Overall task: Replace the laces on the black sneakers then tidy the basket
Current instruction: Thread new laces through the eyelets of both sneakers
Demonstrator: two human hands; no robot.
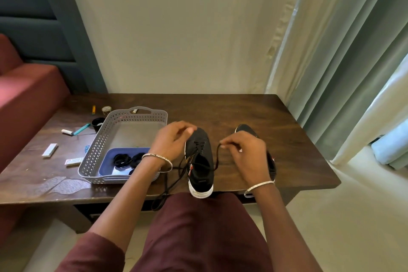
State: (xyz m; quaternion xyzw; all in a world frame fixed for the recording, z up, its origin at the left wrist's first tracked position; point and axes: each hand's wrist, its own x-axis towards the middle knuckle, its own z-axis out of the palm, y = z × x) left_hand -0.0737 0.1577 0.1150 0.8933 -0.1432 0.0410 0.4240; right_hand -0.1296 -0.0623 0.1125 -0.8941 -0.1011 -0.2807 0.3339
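Right hand (245,154) fingertips pinch the black lace (217,158) near its tip; left hand (172,139) curls round the toe of the near sneaker (199,161) at the table (287,139) edge. Lacing is underway, so next that tip needs the next eyelet. The second sneaker (246,128) waits behind, the basket (123,116) sits left, and slack lace dangles off the edge.

A dark wooden table (242,112) stands against a plain cream wall (176,28). To the left are a red sofa (28,95) and a teal padded panel (33,17). On the right, pale green and white curtains (342,51) hang to the light floor (353,216), bright with daylight.
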